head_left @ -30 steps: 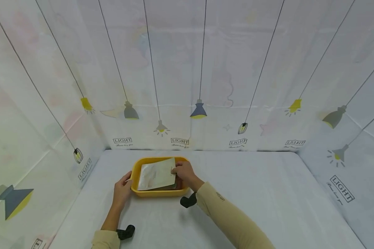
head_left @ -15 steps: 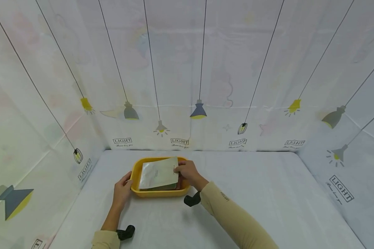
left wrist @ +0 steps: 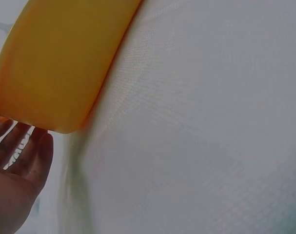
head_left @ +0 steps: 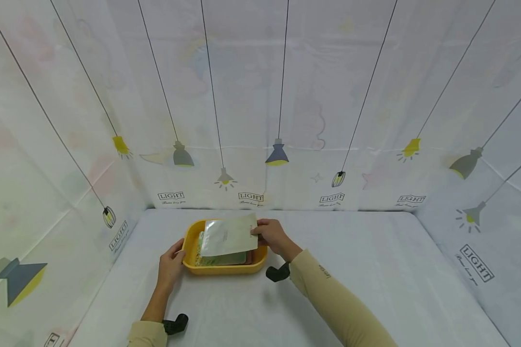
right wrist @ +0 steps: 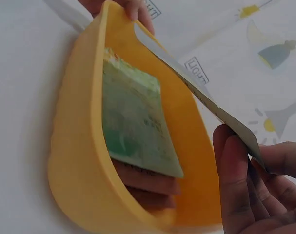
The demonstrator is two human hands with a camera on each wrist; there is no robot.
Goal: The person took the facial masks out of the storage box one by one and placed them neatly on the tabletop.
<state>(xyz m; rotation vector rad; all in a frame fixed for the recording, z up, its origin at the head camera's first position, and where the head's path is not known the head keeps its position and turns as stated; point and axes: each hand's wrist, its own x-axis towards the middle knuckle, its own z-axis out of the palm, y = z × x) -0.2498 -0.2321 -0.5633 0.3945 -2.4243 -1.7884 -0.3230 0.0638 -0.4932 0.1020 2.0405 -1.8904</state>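
Observation:
A yellow plastic basin [head_left: 226,270] stands on the white table. My left hand [head_left: 171,265] holds its left end, thumb at the rim and fingers along the outer wall; the left wrist view shows those fingers [left wrist: 35,161] against the basin. Between thumb and fingers, my right hand [head_left: 272,236] pinches the right edge of a pale, flat, shiny packet [head_left: 229,235] with small print. This packet is raised and tilted over the basin's back part. Inside lie a green packet [right wrist: 135,119] and, under it, reddish-brown packets [right wrist: 145,180], partly hidden.
White table cloth [head_left: 351,270] spreads around the basin. Behind it rises a white curtain [head_left: 304,178] printed with hanging lamps, and similar cloth closes both sides. Black camera mounts [head_left: 175,324] sit at both wrists.
My right hand has moved right and farther back, lifting the pale packet so more of the green packet shows below it. My left hand and the basin have stayed put.

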